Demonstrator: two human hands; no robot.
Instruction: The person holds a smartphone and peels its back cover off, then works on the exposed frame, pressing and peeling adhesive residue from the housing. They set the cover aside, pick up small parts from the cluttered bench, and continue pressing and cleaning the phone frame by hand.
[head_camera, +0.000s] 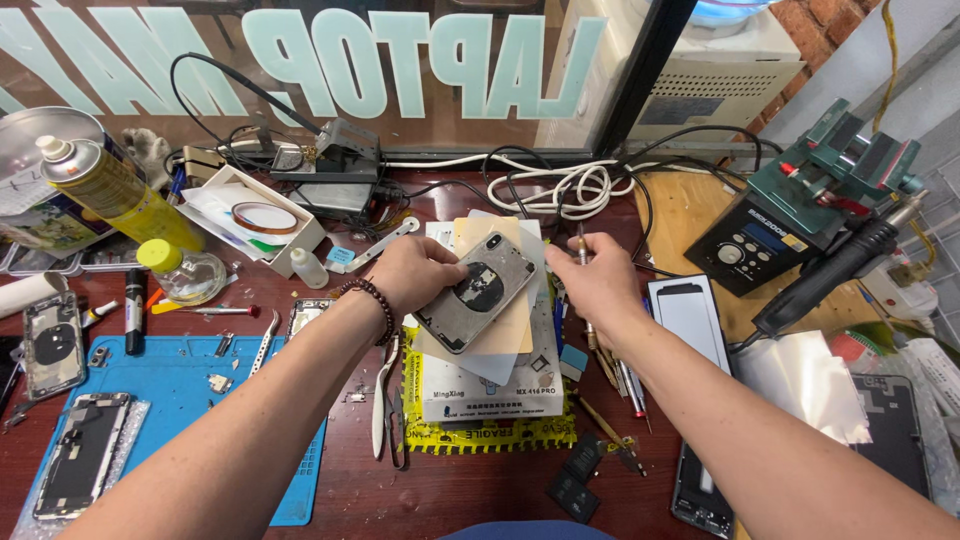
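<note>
Head view: left hand (415, 275) pinches the phone back housing (477, 293) by its edge, tilted w/ inside facing up, over the white box (490, 390) mid-bench (370, 480); right hand (600, 280) closed around a thin tool (581, 245), tip near the housing; blue mat (180, 385) at left.

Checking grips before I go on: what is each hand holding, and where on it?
Left hand grips the phone back housing by its left edge. Right hand holds a thin metal tool by its shaft, tip pointing up.
</note>
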